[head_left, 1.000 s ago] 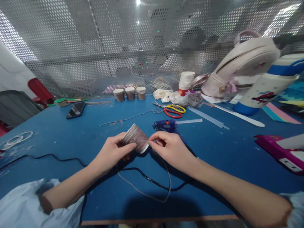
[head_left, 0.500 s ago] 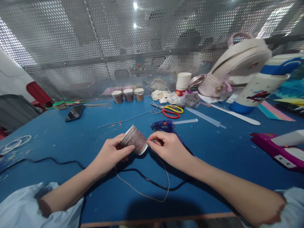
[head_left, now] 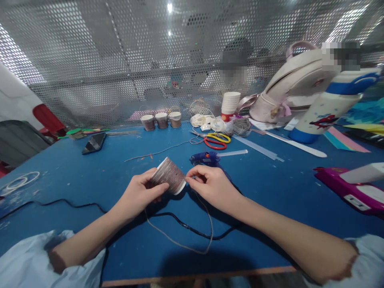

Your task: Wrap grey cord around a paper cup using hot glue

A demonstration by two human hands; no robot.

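So the cup (head_left: 168, 176) is sitting tilted in the left hand (head_left: 142, 192), up over the table (head_left: 129, 252), and that hand is clamping it with the thumb lying across the near side and the other fingers mostly hiding behind. The right hand (head_left: 210, 186) is holding its thumb and fingertips together right by the bare white band at the cup's narrower end; whether they're pinching any cord (head_left: 177, 242) is too small for me to tell. The cord is hanging in a loose loop below both hands, above or across the black cable (head_left: 192, 229). Handling-wise, I'm guessing the cup is weighing next to nothing (looks like paper under all that winding, though I'm only judging by eye). The wrapped wall is probably feeling a bit stiffer and grippier than bare paper, so slipping isn't worrying me much, but a hard squeeze could still be denting it or shifting the turns. I'd be taking it around the wound middle, thumb on one side and fingers opposite, pressing lightly and leaving that white band free. The cord is looking thin and limp, so I'd be pinching it close to the cup, where it's flopping about less.
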